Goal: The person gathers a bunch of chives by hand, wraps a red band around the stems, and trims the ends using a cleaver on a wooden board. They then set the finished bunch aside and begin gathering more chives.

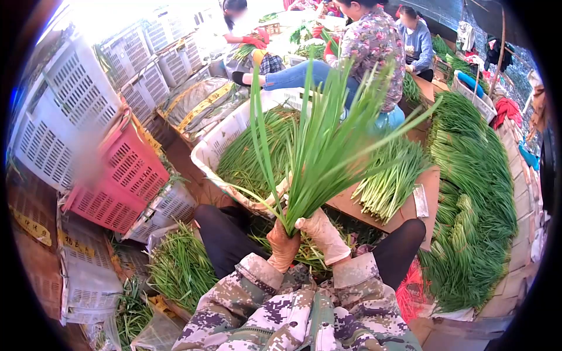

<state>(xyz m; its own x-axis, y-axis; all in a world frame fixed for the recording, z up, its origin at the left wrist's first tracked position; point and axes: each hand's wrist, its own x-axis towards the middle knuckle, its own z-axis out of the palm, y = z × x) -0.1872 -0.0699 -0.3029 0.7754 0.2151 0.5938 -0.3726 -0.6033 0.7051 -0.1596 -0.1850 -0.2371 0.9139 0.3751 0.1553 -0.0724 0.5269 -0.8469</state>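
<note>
A bunch of long green stalks (310, 158) rises upright and fanned out in front of my knees. My left hand (283, 245) is closed round its lower end. Beside it on the right, my right hand (323, 236), in a pale glove, presses its fingers against the base of the same bunch; its fingertips are partly hidden. Behind the bunch stands a white basket (205, 153) holding more green stalks (257, 146). To the right, a pile of trimmed stalks with pale ends (392, 175) lies on a brown board (430, 181).
White crates (64, 111) and a pink crate (126, 169) are stacked at left. Loose greens (181, 266) lie beside my left knee. A long heap of stalks (468, 210) fills the right. Several people sit ahead, one in a floral top (374, 52) with a leg stretched out.
</note>
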